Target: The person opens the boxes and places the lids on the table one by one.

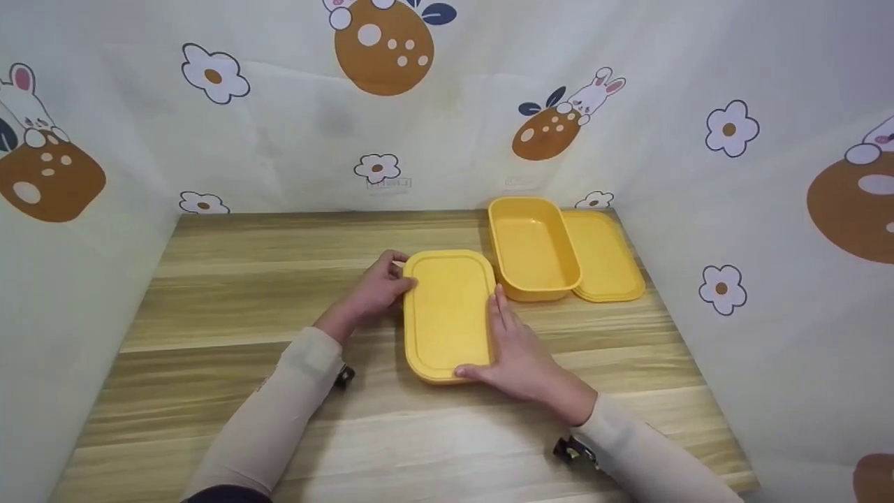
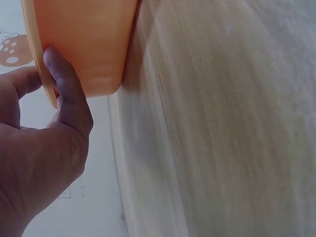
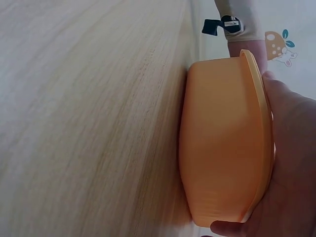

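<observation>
A yellow lidded food container (image 1: 449,314) sits on the wooden table with its lid on top. From the left, my left hand (image 1: 377,286) pinches the rim near its far corner; in the left wrist view the hand (image 2: 47,133) has a finger under the rim. My right hand (image 1: 524,353) holds the right side, thumb on the lid's near corner, fingers along the long edge. In the right wrist view, one fingertip (image 3: 227,228) curls at the rim of the container (image 3: 222,143). The underside of the container is hidden.
A second yellow container (image 1: 534,248), lidless, stands behind and to the right, close to the right fingertips. Another yellow lid (image 1: 606,258) lies beside it, partly under its edge. Patterned cloth walls (image 1: 293,140) border the wooden table (image 1: 244,293) at the back and sides.
</observation>
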`<move>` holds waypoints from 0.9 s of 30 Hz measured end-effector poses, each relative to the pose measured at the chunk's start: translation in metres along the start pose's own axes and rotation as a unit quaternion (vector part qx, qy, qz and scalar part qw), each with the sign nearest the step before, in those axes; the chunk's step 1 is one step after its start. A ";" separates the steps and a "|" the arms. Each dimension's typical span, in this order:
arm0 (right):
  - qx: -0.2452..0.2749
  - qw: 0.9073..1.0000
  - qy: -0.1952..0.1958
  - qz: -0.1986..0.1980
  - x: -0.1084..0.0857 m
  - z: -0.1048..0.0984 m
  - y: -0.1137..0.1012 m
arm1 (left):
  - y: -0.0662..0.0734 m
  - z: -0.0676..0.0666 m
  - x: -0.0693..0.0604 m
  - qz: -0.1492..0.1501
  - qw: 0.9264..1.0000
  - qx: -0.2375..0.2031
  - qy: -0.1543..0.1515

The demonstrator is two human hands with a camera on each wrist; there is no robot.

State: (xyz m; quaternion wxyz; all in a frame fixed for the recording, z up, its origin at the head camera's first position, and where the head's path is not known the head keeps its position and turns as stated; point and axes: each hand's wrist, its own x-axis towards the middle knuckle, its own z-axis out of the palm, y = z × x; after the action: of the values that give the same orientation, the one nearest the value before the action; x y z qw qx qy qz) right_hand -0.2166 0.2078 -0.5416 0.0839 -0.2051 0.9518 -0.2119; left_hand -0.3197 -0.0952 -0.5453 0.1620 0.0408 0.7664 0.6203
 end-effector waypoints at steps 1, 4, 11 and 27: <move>0.000 1.000 0.000 -0.001 0.000 0.000 0.000 | -0.001 0.000 0.000 0.009 1.000 0.012 0.001; 0.005 1.000 0.001 -0.001 0.000 0.000 -0.001 | -0.002 0.001 0.001 0.040 0.997 0.059 0.011; 0.004 1.000 -0.002 0.003 0.000 -0.001 -0.001 | -0.001 0.003 0.007 0.067 0.987 0.137 0.047; 0.011 1.000 -0.002 0.000 -0.001 0.000 -0.001 | 0.011 0.016 0.033 0.075 0.942 0.314 0.086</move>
State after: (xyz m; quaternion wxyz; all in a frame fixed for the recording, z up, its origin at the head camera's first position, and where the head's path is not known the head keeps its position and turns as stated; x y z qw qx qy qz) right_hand -0.2158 0.2076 -0.5414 0.0883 -0.2046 0.9493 -0.2216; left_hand -0.3478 -0.0692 -0.5443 0.0270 0.0933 0.9280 0.3596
